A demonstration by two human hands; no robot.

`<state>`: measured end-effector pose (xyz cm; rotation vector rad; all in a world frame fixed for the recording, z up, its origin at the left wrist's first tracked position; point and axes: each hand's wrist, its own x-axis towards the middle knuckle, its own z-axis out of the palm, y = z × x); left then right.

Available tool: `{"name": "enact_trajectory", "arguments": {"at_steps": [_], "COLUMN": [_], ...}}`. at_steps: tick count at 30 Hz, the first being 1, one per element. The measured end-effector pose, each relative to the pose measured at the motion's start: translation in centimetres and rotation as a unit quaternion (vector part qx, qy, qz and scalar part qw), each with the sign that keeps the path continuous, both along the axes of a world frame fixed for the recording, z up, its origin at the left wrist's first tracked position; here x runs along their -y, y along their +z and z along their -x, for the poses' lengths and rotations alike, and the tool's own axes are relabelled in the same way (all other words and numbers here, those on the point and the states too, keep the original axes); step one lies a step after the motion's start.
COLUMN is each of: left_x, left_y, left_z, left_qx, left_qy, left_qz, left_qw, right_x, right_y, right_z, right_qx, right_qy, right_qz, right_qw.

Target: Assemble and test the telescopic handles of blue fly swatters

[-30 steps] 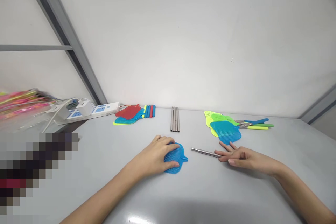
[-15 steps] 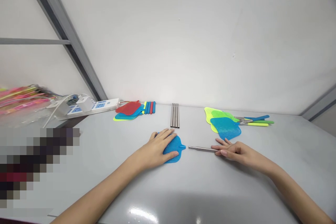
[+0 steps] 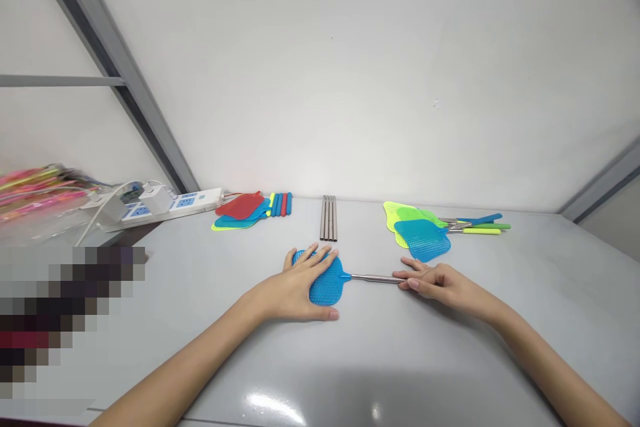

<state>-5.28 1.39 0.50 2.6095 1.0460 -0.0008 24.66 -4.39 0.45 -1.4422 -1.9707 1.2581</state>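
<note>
My left hand (image 3: 295, 292) lies palm down with spread fingers, partly covering a blue perforated fly swatter head (image 3: 327, 287) on the table. The head's narrow neck points right and meets the thin end of a metal telescopic rod (image 3: 375, 278). How deep the rod sits in the neck I cannot tell. Around the rod's other end, the thumb and fingers of my right hand (image 3: 443, 285) are closed. That end is hidden by the fingers.
Behind my left hand lie stacked swatter heads, a red one (image 3: 240, 205) on top, beside coloured handle grips (image 3: 281, 205). Metal rods (image 3: 329, 219) stand in a row at the back middle. Complete fly swatters (image 3: 423, 240) overlap at right. A power strip (image 3: 203, 200) with chargers is far left.
My right hand has moved the rod left, closing the gap to the blue head's neck. My left thumb has slid off the head onto the table. The view has shifted slightly.
</note>
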Motion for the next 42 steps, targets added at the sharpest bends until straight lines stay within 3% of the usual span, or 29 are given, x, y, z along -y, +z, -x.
{"name": "enact_trajectory", "arguments": {"at_steps": [15, 20, 42], "left_x": [-0.4, -0.8, -1.3], "left_y": [0.2, -0.2, -1.1], "left_z": [-0.1, -0.1, -0.1], "left_qx": [0.081, 0.082, 0.128], "left_qy": [-0.054, -0.022, -0.025], "left_qz": [-0.084, -0.082, -0.072], "left_qw": [0.992, 0.993, 0.989], "right_x": [-0.4, -0.5, -0.5], "right_y": [-0.4, -0.4, -0.8], "right_z": [0.0, 0.1, -0.1], "right_qx": [-0.020, -0.025, -0.048], "right_qy": [-0.010, -0.010, -0.028], "right_qz": [-0.010, -0.007, -0.004], "right_qw": [1.000, 1.000, 0.998]}}
